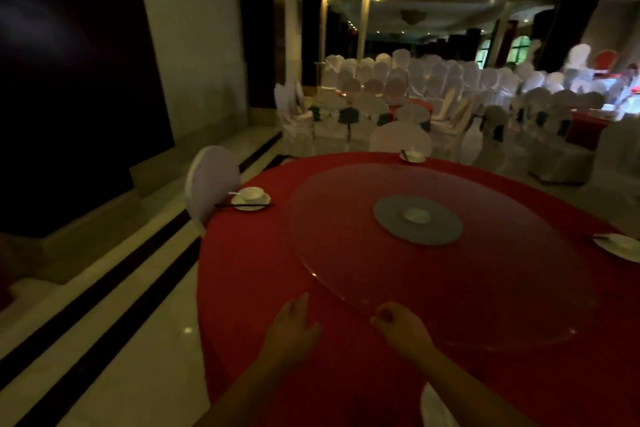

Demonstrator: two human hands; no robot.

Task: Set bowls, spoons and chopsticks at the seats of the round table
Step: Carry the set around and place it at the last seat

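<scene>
The round desk (pixel 277 288), draped in red cloth, fills the lower right of the frame, and a clear glass turntable (pixel 485 288) sits on it over a grey hub (pixel 391 218) at the centre.

The right hand (pixel 401 328), at the lower centre, rests its curled fingers on the near rim of the turntable. Its grip looks closed lightly on the glass edge, probably to spin or steady it, though the dim light keeps me from being sure that it pinches the rim. The left hand (pixel 294 329), just to its left, lies flat over the cloth with fingers spread and its grip apart, holding nothing, likely bracing or smoothing the cloth.

Three settings are already out. At centre left, a bowl (pixel 252 193) with a spoon (pixel 233 193) sits on a saucer (pixel 242 205), and dark chopsticks (pixel 225 205) lie across the saucer's near edge, in front of a white-covered chair (pixel 211 180). A second setting (pixel 412 156) stands at the far edge, before another covered chair (pixel 398 139). A third plate (pixel 620 246) is cut off at the right edge.

The seat nearest the hands shows no setting, so I judge the task partly done. A white shape (pixel 436 409) at the bottom edge is too dark to identify.
</scene>
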